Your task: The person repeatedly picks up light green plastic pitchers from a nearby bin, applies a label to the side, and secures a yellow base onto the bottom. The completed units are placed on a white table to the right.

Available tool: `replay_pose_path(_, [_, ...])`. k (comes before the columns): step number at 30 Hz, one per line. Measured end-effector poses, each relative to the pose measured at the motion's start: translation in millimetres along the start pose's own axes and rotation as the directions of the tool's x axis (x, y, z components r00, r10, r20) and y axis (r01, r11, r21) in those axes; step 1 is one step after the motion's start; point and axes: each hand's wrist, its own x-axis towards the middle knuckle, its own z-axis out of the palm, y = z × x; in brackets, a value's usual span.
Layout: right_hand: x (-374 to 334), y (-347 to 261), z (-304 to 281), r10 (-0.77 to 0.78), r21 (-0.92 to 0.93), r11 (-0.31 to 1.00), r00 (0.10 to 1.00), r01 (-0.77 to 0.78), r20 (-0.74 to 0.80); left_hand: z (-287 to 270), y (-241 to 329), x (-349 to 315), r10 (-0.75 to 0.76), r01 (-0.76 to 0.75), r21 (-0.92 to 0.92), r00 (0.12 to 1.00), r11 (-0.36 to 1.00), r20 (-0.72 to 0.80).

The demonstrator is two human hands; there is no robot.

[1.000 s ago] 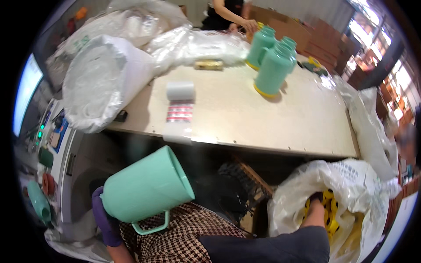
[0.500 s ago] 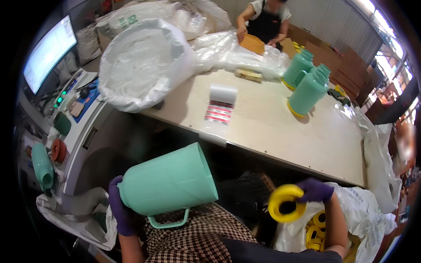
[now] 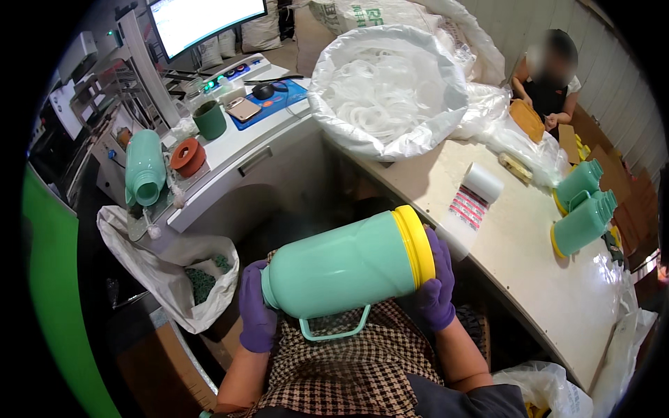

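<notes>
A mint-green thermos jug body [image 3: 334, 268] lies sideways across my lap, its loop handle pointing down toward me. My left hand [image 3: 256, 306], in a purple glove, is closed round its narrow neck end. On the jug's wide end sits a yellow base ring [image 3: 416, 245]. My gloved right hand [image 3: 437, 285] presses against that ring from the right, palm and fingers on its outer face and edge. The far side of the ring and some fingertips are hidden.
Two green jugs with yellow bases [image 3: 584, 223] stand on the table [image 3: 519, 279] at right, near a label roll [image 3: 482, 182]. A bag of clear rings [image 3: 387, 90] sits at its left end. Another jug body [image 3: 145, 167] lies by the desk. A co-worker [image 3: 550, 76] handles something orange.
My right hand has brought the yellow ring from the right onto the jug's open wide end. The view has turned left, and the jug lies more level.
</notes>
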Motion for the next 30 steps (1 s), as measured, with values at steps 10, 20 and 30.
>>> replay_pose_path(10, [-22,-5,12,0.324,0.391,0.864,0.945,-0.316,0.049,2,28,-4,0.079,-0.063,0.102,0.984,0.993,-0.160])
replay_pose_path(20, [-27,10,-30,0.338,0.894,0.248,0.898,-0.373,0.280,25,38,22,0.298,-0.225,-0.409,0.947,0.884,0.124])
replay_pose_path(30, [-36,-64,-117,0.079,-0.051,0.997,0.927,-0.065,0.366,81,161,51,0.732,-0.585,-0.440,0.569,0.681,0.376])
